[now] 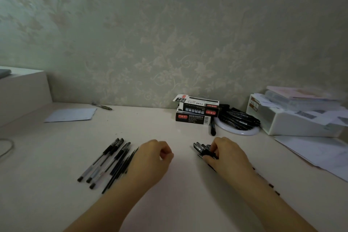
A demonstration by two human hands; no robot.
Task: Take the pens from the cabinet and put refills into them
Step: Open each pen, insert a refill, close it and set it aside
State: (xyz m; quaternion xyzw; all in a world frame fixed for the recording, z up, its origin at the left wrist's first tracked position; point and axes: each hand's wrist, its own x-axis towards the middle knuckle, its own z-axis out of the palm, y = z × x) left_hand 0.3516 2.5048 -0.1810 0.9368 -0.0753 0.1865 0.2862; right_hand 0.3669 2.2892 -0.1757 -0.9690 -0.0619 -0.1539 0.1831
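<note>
My left hand rests loosely curled, holding nothing, on the tabletop beside a fanned row of black-capped clear pens; my right hand grips a bundle of black pens (caps pointing far-left).

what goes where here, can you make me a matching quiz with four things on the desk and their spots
Things:
1. boxes
2. lone pen
3. paper
4. right hand

Places:
A. far left of the desk, lying flat
B. on a bunch of pens near the middle
C. by the wall, stacked in two
D. by the wall, just behind the paper

Pairs: 1-C, 2-D, 3-A, 4-B
</note>
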